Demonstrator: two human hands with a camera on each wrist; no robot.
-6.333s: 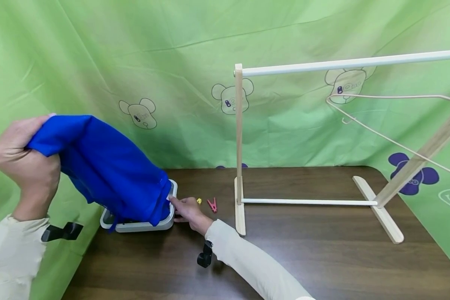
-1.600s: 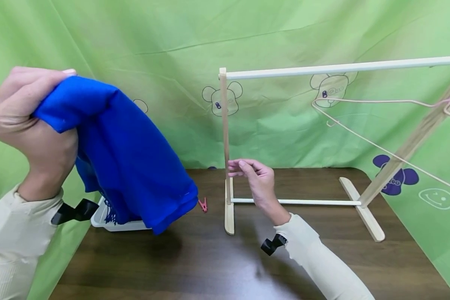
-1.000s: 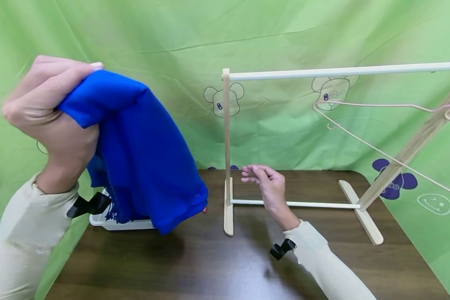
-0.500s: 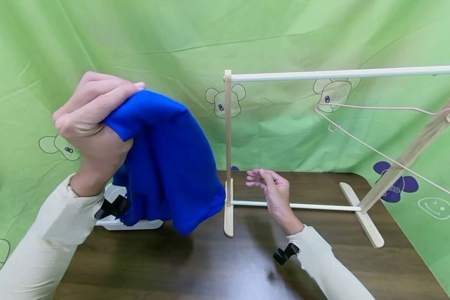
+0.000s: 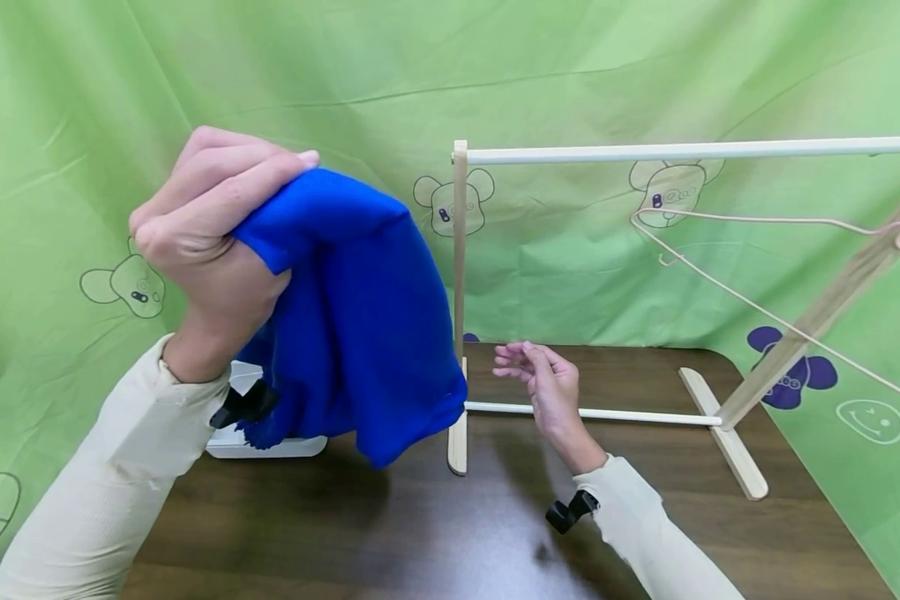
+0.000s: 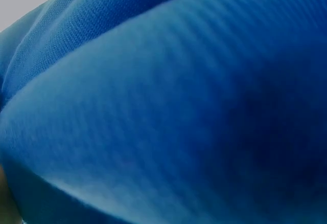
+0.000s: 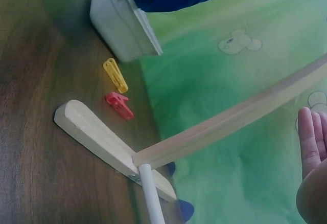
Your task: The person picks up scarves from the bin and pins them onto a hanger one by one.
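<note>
My left hand (image 5: 210, 225) grips a bunched blue cloth (image 5: 360, 317), held up in the air left of the wooden rack (image 5: 459, 308). The cloth hangs down over a white tray (image 5: 270, 446) and fills the left wrist view (image 6: 163, 101). My right hand (image 5: 540, 379) hovers empty, fingers loosely curled, just right of the rack's left post and above its lower crossbar (image 5: 630, 413). In the right wrist view the fingers (image 7: 311, 137) show at the right edge, beside the post (image 7: 230, 127).
A wire hanger (image 5: 757, 250) hangs from the rack's top bar (image 5: 690, 152). A yellow clip (image 7: 116, 75) and a red clip (image 7: 120, 105) lie on the dark wooden table (image 5: 435, 533) by the tray (image 7: 122, 24) and the rack's foot (image 7: 102, 142). Green printed fabric covers the background.
My left hand has carried the blue cloth up out of the tray and rightward toward the rack's post. My right hand left the tray's edge and now hovers by the post.
</note>
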